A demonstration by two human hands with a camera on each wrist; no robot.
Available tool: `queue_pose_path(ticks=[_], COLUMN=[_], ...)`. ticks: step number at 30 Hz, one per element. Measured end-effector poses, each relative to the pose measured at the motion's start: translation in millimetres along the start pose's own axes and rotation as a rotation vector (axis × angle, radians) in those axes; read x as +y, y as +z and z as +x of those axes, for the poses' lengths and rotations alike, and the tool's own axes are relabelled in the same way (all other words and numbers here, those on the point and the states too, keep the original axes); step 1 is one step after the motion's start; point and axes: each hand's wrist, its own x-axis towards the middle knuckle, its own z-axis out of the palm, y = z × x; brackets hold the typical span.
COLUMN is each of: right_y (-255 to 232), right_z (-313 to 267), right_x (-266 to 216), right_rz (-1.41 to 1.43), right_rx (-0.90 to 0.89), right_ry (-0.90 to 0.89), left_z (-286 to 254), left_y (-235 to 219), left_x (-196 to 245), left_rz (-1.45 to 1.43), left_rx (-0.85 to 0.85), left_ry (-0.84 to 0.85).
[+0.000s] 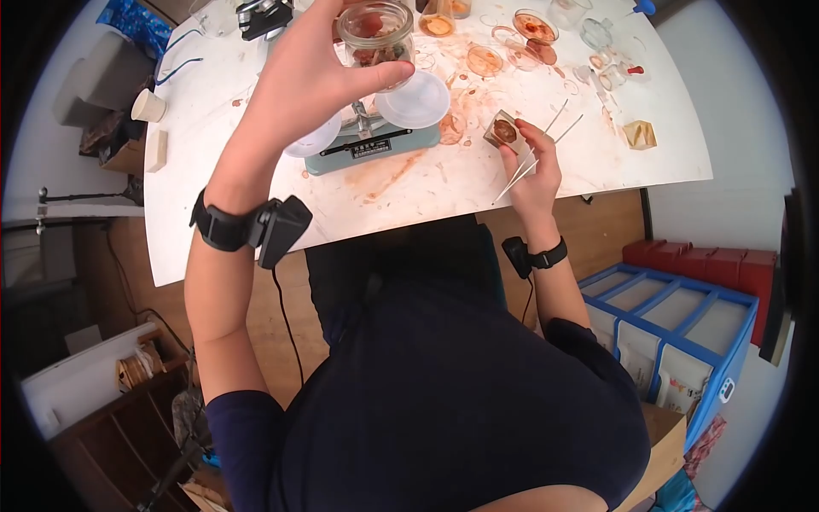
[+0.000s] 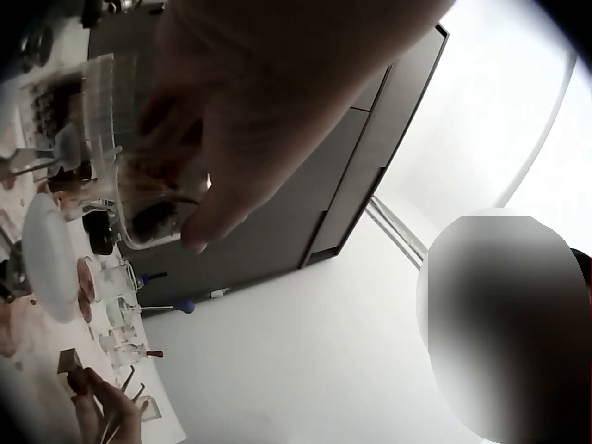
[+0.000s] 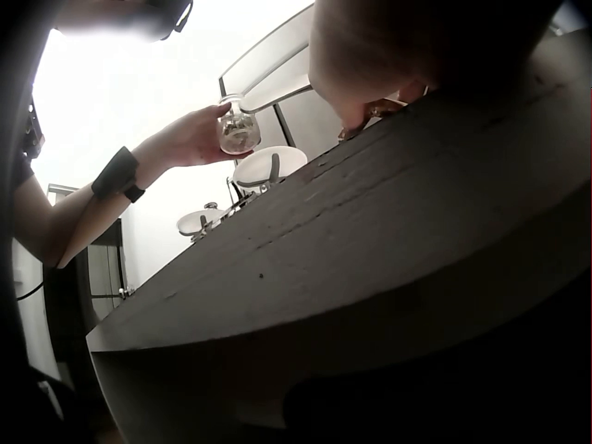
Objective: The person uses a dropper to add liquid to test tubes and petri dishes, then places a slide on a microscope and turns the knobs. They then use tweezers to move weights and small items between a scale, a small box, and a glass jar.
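My left hand (image 1: 311, 81) grips a clear glass jar (image 1: 375, 34) with reddish-brown pieces inside, raised over a teal pan balance (image 1: 409, 136). In the right wrist view the jar (image 3: 239, 134) hangs above a white pan (image 3: 287, 162). At the table's front right, my right hand (image 1: 537, 175) holds a small square box (image 1: 494, 128) between thumb and fingers, with something round and brown in it. Across the same hand lie thin two-pronged tweezers (image 1: 560, 135), prongs spread apart. The left wrist view shows the tweezers' tips (image 2: 141, 389) bent.
Reddish stains mark the white table (image 1: 256, 200). Several glass dishes and flasks stand at the back, among them a dish with orange-red contents (image 1: 536, 26). A crumpled tan packet (image 1: 640, 135) lies at right; a paper cup (image 1: 148, 106) and white block (image 1: 156, 151) sit at left.
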Motion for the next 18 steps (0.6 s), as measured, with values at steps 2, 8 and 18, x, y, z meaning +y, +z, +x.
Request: queue_pose_path(ticks=[2, 8, 18], right_y=[-1, 0, 0], right_z=[1, 0, -1], right_x=[-3, -3, 1], right_rz=[-0.012, -0.03, -0.003], right_rx=[0.002, 0.009, 0.007], right_ry=[-0.003, -0.007, -0.018], left_z=[9, 14, 15], left_y=[3, 16, 34], left_x=[-5, -6, -22], left_rz=[0.118, 0.2, 0.33], left_rx=[-0.057, -0.206, -0.216], left_ry=[0.003, 0.079, 0.199])
